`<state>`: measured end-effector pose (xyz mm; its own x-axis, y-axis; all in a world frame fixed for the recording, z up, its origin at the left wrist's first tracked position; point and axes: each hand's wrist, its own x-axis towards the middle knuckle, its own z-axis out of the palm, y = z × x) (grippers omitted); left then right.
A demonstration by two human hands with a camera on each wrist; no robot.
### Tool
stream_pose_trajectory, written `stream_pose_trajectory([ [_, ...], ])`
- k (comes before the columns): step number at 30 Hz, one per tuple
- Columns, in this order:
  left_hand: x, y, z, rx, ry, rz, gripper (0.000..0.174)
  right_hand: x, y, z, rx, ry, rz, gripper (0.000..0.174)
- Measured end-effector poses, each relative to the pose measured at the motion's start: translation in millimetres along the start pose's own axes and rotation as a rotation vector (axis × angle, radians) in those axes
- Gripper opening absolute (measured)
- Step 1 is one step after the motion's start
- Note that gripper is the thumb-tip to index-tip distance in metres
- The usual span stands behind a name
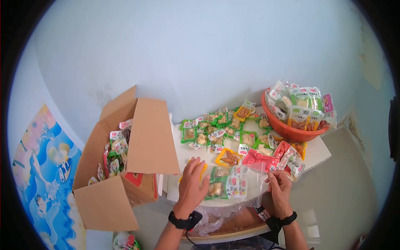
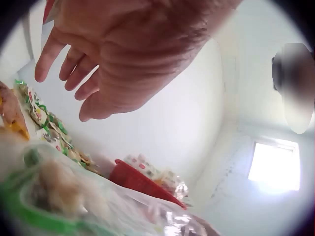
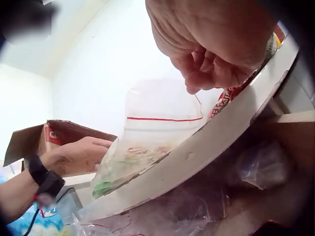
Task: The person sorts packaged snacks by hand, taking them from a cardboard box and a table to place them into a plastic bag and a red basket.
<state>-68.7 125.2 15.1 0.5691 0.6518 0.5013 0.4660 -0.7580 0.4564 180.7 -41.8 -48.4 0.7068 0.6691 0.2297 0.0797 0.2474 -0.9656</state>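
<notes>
A clear zip bag [image 1: 255, 183] with a red seal line lies at the table's front, holding green-edged snack packs [image 1: 216, 190]. My left hand [image 1: 191, 187] is beside the bag's left end, its fingers extended and holding nothing; a yellow-edged pack [image 1: 204, 170] peeks out behind them. In the left wrist view, the palm of that left hand [image 2: 133, 54] hovers over the blurred bag [image 2: 118, 201]. At the other end, my right hand [image 1: 280, 191] pinches the bag's edge. The right wrist view has the curled right fingers [image 3: 211, 73] at the upper corner of the bag [image 3: 157, 103].
An open cardboard box [image 1: 152, 137] full of packs stands left. Loose green-edged packs [image 1: 202, 138] spread over the white table [image 1: 321, 152], with red packs [image 1: 259, 159] near the right hand. A heaped orange basket [image 1: 287, 131] sits back right. Crumpled plastic [image 1: 212, 221] lies below the front edge.
</notes>
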Motion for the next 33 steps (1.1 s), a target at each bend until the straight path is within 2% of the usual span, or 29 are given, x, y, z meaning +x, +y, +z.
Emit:
stream_pose_trajectory([
  [1,11.7,-8.7,4.0,0.057,-0.015,-0.017,0.05,1.4,1.7,0.9,0.014,0.01,-0.001,0.01],
  [2,25.2,-16.9,9.6,0.117,0.013,-0.047,0.042,1.5,4.3,1.7,0.011,0.004,0.009,0.01],
  [6,67.8,-44.0,21.4,0.513,-0.172,-0.049,0.026,3.3,9.7,0.8,0.037,-0.006,0.043,0.01],
  [8,74.2,-52.1,30.9,0.572,-0.284,-0.037,0.03,3.6,10.3,-0.8,0.056,-0.004,0.056,0.01],
  [10,78.7,-65.9,46.8,0.595,-0.301,-0.04,0.034,5.1,9.6,-2.9,0.056,-0.004,0.061,0.01],
  [11,77.4,-78.8,60.4,0.586,-0.262,-0.05,0.035,5.5,10.5,-3.5,0.062,-0.008,0.068,0.01],
  [15,80.1,-60.2,54.3,0.48,-0.129,-0.164,0.039,6.8,10.1,-6.9,0.092,-0.014,0.088,0.009],
  [18,72.8,-39.7,38.0,0.32,0.141,0.001,0.028,6.5,13.2,-10.6,0.156,0.001,0.115,0.009],
  [21,68.5,-11.5,21.1,0.03,0.243,-0.055,0.021,5.8,10.7,-10.3,0.225,0.011,0.145,0.008],
  [24,60.1,17.3,14.7,-0.196,0.395,0.02,0.017,-0.5,3.0,-12.9,0.26,0.034,0.132,0.007],
  [27,48.7,53.1,-0.5,-0.226,0.399,0.123,0.022,-6.9,-16.4,-12.1,0.226,0.035,0.024,0.011],
  [30,36.6,89.6,-23.1,-0.263,0.283,0.252,0.022,-16.2,-69.5,-0.7,0.119,0.002,-0.199,0.022],
  [31,35.1,101.1,-29.4,-0.229,0.216,0.378,0.022,-18.1,-92.5,3.4,0.075,-0.012,-0.29,0.026],
  [33,30.9,121.0,-40.8,-0.159,0.087,0.627,0.023,-24.2,-139.0,7.2,-0.133,-0.202,-0.385,0.031],
])
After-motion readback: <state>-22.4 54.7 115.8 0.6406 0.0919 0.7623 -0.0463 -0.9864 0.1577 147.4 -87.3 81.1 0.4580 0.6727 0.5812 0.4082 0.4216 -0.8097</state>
